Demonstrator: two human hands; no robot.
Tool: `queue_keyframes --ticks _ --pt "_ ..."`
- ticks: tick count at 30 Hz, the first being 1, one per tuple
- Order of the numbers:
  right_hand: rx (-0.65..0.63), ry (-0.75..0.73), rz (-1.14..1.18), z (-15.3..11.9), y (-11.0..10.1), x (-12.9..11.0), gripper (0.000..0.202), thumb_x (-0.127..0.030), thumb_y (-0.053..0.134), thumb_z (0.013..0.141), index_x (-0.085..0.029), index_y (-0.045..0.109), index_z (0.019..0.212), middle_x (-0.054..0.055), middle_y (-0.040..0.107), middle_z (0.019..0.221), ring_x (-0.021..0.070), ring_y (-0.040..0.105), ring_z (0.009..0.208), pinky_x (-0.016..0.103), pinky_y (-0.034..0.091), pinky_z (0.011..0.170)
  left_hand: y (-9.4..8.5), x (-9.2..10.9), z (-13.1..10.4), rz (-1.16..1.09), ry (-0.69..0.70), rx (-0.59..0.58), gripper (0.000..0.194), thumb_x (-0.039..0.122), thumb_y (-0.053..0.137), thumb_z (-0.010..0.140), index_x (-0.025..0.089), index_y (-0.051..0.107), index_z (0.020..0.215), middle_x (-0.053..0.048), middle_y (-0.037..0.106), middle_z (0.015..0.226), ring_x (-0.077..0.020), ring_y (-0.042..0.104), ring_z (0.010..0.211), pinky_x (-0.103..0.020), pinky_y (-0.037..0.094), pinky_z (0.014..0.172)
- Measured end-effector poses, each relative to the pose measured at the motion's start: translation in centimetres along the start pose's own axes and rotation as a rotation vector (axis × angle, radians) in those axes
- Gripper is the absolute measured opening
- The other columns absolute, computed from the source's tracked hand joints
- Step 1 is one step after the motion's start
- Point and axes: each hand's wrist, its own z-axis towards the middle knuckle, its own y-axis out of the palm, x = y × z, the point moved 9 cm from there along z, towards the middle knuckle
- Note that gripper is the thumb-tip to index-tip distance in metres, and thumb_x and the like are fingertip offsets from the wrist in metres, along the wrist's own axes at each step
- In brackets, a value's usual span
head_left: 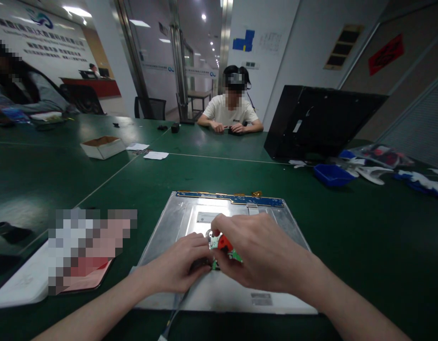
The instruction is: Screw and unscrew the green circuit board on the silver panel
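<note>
while over metal panel (190, 218) | both hands pinch small green circuit board (222, 246) | left hand (179, 267) | right hand (261, 255)

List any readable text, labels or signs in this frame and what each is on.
Nothing can be read letter for letter.
Wall banner: rows of characters, too blurred.
Red sign on the right wall: dark marks, unreadable.
Sticker on the metal panel: print too small.
White label on the same panel: too small.
Small circuit board between the left hand and right hand: no markings legible.
</note>
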Motion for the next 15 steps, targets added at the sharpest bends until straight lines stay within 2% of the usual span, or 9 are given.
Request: queue_keyframes --ticks 3,7,10,12,15 --pt "-0.004 -0.027 0.046 -0.08 -0.16 -0.26 0.016 -0.027 0.054 0.079 -0.019 0.046 0.090 0.001 0.060 0.079 0.0133 0.046 0.061 0.027 0.023 0.050 0.16 -0.13 -0.06 -0.006 0.002 -0.004 0.012 0.012 0.051 0.082 0.019 0.056 0.091 -0.004 0.060 0.091 -0.0208 0.054 0.085 -0.034 0.043 0.077" --pt "-0.014 -0.014 0.023 0.03 -0.06 -0.09 0.017 -0.037 0.048 0.090 -0.020 0.048 0.091 0.001 0.061 0.077 0.0140 0.047 0.061 0.028 0.021 0.051 0.10 -0.19 -0.17 0.003 0.011 0.018 0.010 0.014 0.051 0.084 0.019 0.056 0.091 -0.005 0.060 0.095 -0.0215 0.054 0.088 -0.036 0.043 0.080" --pt "-0.008 -0.016 0.031 0.04 -0.05 -0.10 0.008 -0.026 0.048 0.088 -0.020 0.048 0.092 0.001 0.061 0.080 0.0137 0.047 0.063 0.028 0.022 0.052 0.05 -0.25 -0.14 -0.008 -0.004 0.018 0.015 0.013 0.053 0.083 0.020 0.057 0.096 -0.004 0.060 0.094 -0.0214 0.055 0.088 -0.036 0.043 0.080" --pt "-0.007 -0.034 0.049 0.00 -0.06 -0.29 0.011 -0.023 0.051 0.082 -0.019 0.047 0.092 0.001 0.060 0.082 0.0140 0.048 0.064 0.027 0.023 0.051 0.11 -0.23 -0.09 -0.010 -0.007 0.009 0.015 0.013 0.052 0.084 0.020 0.057 0.095 -0.004 0.060 0.092 -0.0214 0.055 0.088 -0.035 0.044 0.080" --pt "0.005 -0.035 0.019 0.02 -0.08 -0.28 0.015 -0.032 0.053 0.086 -0.019 0.048 0.090 0.001 0.060 0.079 0.0146 0.048 0.064 0.028 0.022 0.052 0.13 -0.04 -0.06 0.008 0.017 0.012 0.013 0.013 0.051 0.085 0.019 0.057 0.095 -0.005 0.060 0.093 -0.0214 0.055 0.087 -0.035 0.045 0.080"
